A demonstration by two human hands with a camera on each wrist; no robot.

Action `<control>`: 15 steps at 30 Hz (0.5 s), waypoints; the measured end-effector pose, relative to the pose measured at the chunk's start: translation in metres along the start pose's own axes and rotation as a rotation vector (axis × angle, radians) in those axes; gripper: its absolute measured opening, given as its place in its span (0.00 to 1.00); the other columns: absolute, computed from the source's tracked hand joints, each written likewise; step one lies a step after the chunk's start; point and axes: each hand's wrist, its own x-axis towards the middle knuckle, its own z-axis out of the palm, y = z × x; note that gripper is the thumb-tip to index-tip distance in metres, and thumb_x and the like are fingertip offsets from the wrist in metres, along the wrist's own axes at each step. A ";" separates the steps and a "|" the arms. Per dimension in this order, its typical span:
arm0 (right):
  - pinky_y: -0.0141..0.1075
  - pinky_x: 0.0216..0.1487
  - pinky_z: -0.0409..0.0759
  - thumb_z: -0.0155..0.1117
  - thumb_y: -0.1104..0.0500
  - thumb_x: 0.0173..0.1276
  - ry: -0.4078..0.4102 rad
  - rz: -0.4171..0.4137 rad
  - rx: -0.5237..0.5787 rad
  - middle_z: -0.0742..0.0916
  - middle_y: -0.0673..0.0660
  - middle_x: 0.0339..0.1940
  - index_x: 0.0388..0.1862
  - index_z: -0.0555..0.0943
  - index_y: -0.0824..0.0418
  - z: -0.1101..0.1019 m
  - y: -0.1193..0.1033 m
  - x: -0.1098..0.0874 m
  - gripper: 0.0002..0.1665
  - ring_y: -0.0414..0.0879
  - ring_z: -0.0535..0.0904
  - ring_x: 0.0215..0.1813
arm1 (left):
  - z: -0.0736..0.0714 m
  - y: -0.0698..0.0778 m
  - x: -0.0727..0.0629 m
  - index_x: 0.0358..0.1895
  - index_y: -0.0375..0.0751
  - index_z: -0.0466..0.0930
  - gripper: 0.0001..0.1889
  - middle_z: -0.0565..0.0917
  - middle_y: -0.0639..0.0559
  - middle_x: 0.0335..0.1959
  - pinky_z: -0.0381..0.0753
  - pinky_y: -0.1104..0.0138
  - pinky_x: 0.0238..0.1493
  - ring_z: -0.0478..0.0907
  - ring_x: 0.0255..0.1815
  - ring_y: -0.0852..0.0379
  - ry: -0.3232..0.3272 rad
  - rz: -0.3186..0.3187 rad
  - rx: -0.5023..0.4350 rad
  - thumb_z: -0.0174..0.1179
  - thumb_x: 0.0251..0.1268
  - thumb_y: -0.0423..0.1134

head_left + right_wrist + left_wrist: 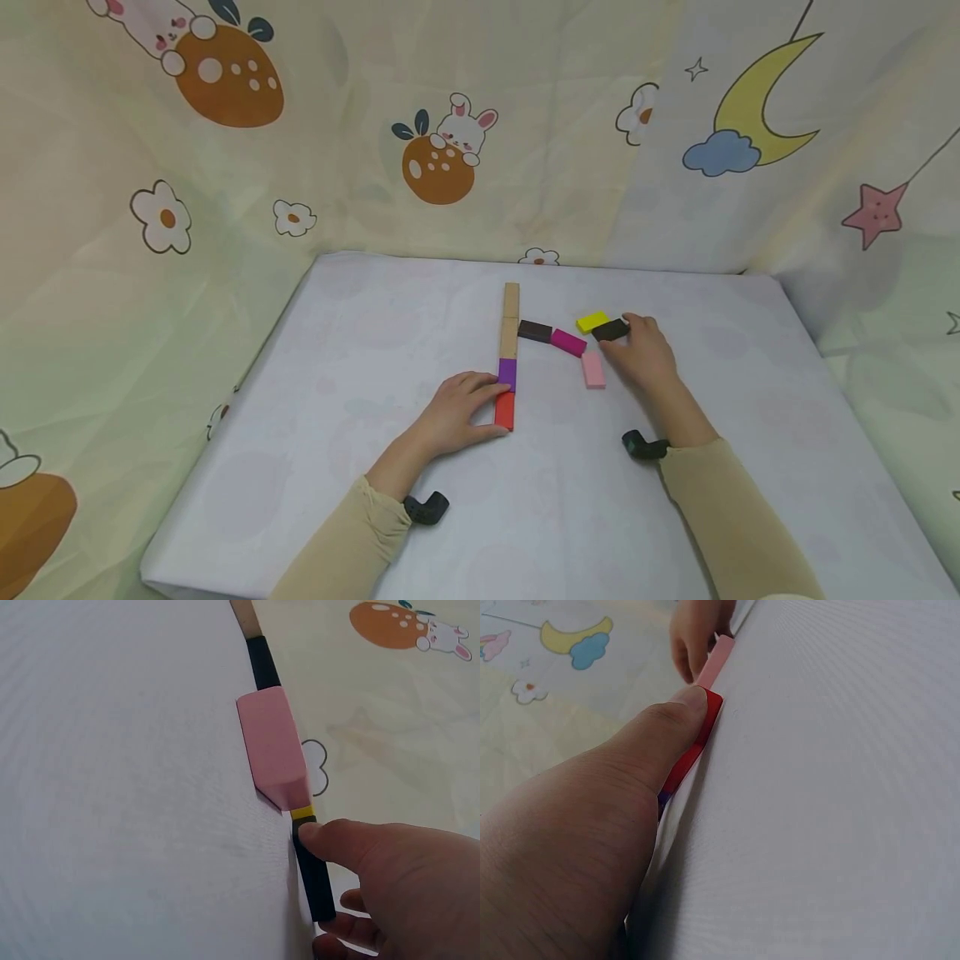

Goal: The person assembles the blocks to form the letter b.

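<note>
Nearest are two sleeves [345, 542], with a small black wrist camera [427, 508] at the left cuff. The left hand [457, 412] lies with relaxed, parted fingers, touching rather than clasping: its thumb is at the near end of the red block [506, 412], its fingertips over the seam with the purple block [507, 372]. That spread probably keeps the row straight and its ends tight.

Farther out, the right hand [647, 354] pinches the black block [611, 330] by its ends, thumb and fingers parted only by the block's length, likely so it can be turned exactly. Whether the block bears on the table [300, 400] I cannot tell.

Just nearer than this pinch, to its left, lies the pink block [593, 371], its far end by the slanted magenta block [568, 342]. Left of that, a dark block [535, 332] leads to the row, seemingly making a bent branch. The yellow block [592, 322] sits just beyond the held one. Past the left fingertips, two tan blocks [510, 321] extend the row.

Behind everything hangs a printed cloth [555, 167] with rabbits and a moon; no brand, label or writing is readable anywhere.
</note>
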 end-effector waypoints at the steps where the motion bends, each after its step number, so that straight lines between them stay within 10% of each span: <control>1: 0.65 0.67 0.68 0.61 0.43 0.68 -0.002 0.002 -0.007 0.68 0.75 0.68 0.75 0.60 0.67 0.000 0.000 0.000 0.45 0.70 0.68 0.66 | 0.000 0.000 0.000 0.72 0.65 0.66 0.37 0.69 0.56 0.71 0.59 0.51 0.76 0.63 0.74 0.52 0.000 0.002 0.000 0.55 0.61 0.71; 15: 0.64 0.69 0.67 0.58 0.43 0.68 -0.068 0.023 -0.015 0.65 0.76 0.70 0.74 0.60 0.71 -0.002 0.002 0.001 0.46 0.71 0.66 0.67 | 0.000 0.000 0.000 0.72 0.65 0.66 0.37 0.69 0.57 0.71 0.58 0.51 0.77 0.62 0.74 0.52 -0.006 -0.012 0.002 0.56 0.61 0.71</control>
